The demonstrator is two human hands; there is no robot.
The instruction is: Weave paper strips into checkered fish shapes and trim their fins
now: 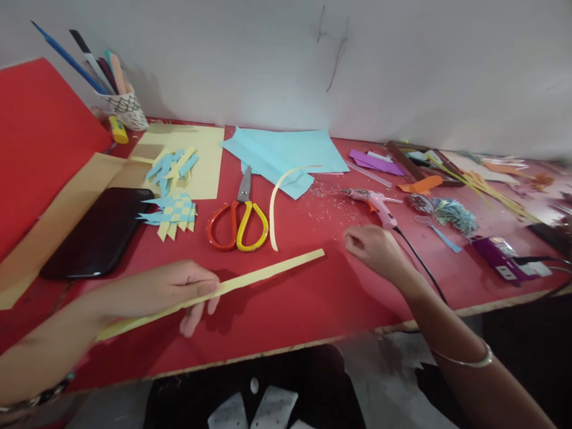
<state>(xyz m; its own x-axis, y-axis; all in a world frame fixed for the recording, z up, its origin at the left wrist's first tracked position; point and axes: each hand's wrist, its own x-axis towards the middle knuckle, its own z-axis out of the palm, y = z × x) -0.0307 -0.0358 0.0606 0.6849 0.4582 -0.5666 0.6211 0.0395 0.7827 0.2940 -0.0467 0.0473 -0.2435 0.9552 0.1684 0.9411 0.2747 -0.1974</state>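
Note:
A long pale yellow paper strip (272, 269) is pinched between the thumb and fingers of my left hand (196, 289). One end runs back under my left wrist, the other points right above the red table. My right hand (375, 250) is closed, fingertips curled together, apart from the strip; whatever it may hold is hidden. Just beyond it lies a pink glue gun (373, 205). Scissors (241, 214) with one red and one yellow handle rest past the strip, beside a thin curved paper strip (273, 220). Left of them sits a woven blue-and-yellow paper piece (174, 213).
A dark phone (96, 235) lies at left, near a decorated pen cup (127, 110). Blue paper sheets (286, 152) and a yellow sheet (210, 161) lie along the wall. At right are a brown frame (406, 161), a purple power strip (500, 259) and the glue gun's cord (420, 262).

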